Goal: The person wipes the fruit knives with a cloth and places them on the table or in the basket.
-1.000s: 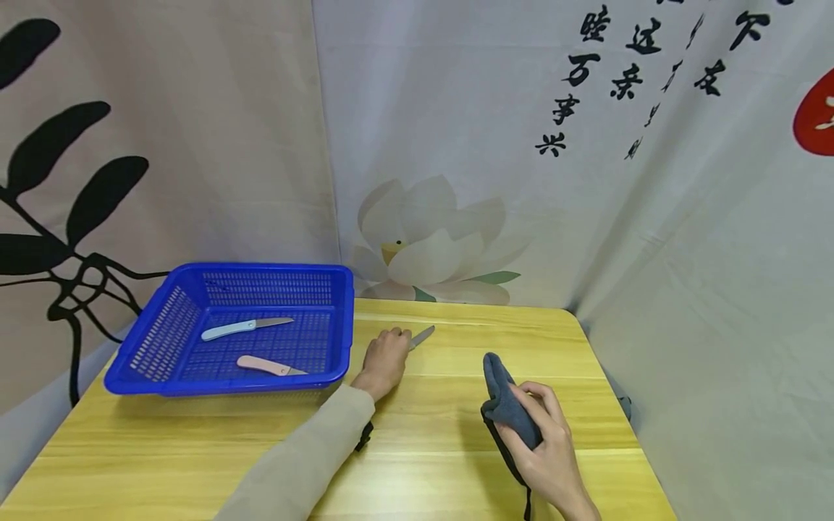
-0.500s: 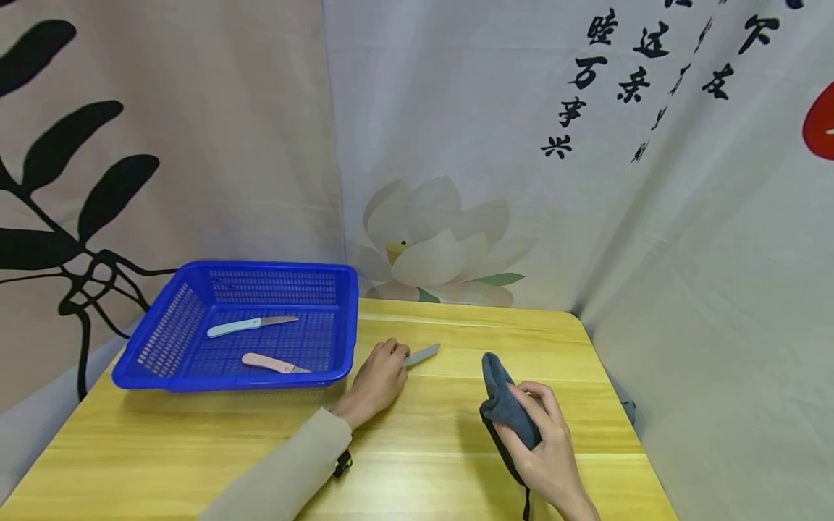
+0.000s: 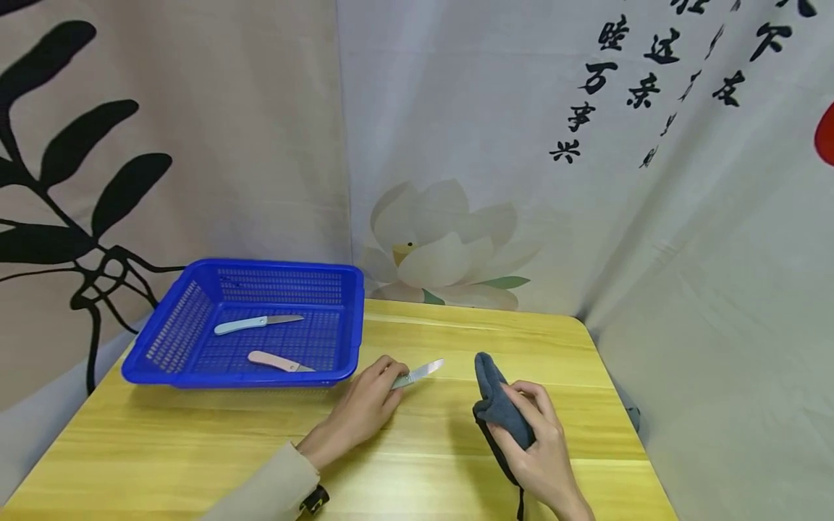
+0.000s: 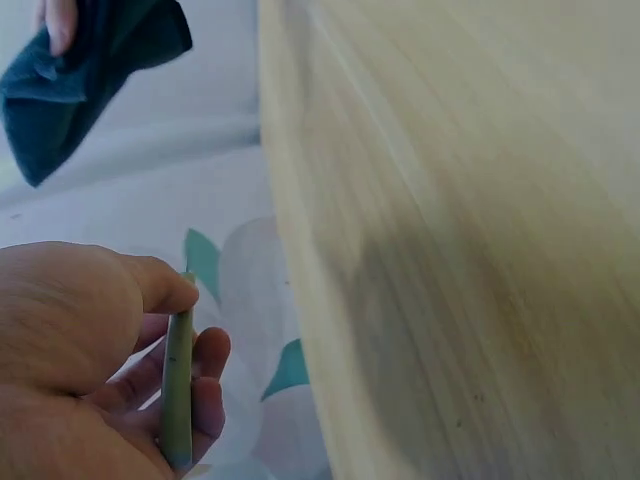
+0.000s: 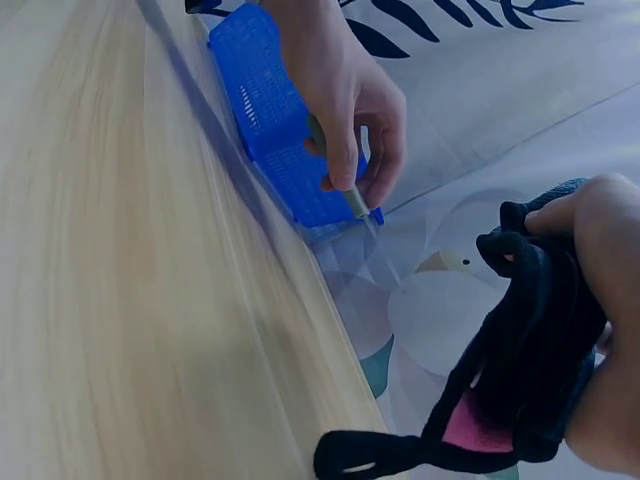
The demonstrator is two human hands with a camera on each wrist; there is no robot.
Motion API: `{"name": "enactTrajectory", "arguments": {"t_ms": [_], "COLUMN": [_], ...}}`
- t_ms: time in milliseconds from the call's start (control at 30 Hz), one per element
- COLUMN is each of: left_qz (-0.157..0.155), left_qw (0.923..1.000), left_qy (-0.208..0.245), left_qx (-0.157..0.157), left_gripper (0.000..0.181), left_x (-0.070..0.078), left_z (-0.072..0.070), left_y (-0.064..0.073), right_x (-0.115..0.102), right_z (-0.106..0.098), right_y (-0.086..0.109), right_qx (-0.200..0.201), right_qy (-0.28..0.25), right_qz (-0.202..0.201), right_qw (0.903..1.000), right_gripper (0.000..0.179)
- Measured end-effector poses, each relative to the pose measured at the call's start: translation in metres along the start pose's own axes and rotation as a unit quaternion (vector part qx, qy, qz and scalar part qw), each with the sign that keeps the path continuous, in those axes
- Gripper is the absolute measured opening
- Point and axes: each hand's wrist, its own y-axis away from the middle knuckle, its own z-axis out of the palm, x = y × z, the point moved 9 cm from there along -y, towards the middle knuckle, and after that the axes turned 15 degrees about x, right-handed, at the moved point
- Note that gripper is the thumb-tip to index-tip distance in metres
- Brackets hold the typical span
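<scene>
Knife (image 3: 415,375): handle pinched in the left hand (image 3: 363,407)
Blade (image 3: 428,369): beyond its fingers, best aimed off the right hand (image 3: 542,450)
Cloth (image 3: 503,409): in that hand's grip

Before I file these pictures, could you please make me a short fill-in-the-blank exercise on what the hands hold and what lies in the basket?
1. The left hand holds a knife with a ____ handle.
2. The right hand holds a dark fabric item, and the right wrist view shows a small ____ patch on it.
3. Exactly ____ knives lie inside the basket.
4. The colour of the basket is ____.

Missing words: green; pink; two; blue.
</scene>
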Motion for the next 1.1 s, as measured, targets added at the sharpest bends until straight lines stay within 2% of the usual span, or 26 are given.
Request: {"name": "enactTrajectory", "arguments": {"t_ms": [400,667,833,1000,1100], "left_qz": [0.036,0.075,0.094,0.115,0.129], "left_qw": [0.9976,0.9937,0.9914,0.9896,0.988], "left_qy": [-0.03,-0.029,-0.025,-0.032,-0.022], "left_qx": [0.051,0.078,0.087,0.08,0.082], "left_gripper": [0.021,0.026,0.027,0.031,0.033], "left_x": [0.017,0.028,0.037,0.046,0.051], "left_z": [-0.041,-0.054,-0.057,-0.056,-0.057], "left_y": [0.012,0.012,0.014,0.018,0.02], "right_x": [-0.021,-0.045,-0.063,-0.074,-0.077], "right_z": [0.024,0.045,0.059,0.073,0.078], "right_y": [-0.005,-0.004,0.0,0.008,0.013], "right_qx": [-0.029,-0.05,-0.05,-0.048,-0.04], "right_qy": [-0.016,0.029,0.098,0.164,0.194], "right_qz": [-0.049,-0.13,-0.202,-0.269,-0.304], "right_qw": [0.9983,0.9899,0.9733,0.948,0.9317], "right_gripper": [0.062,0.07,0.074,0.079,0.079]}}
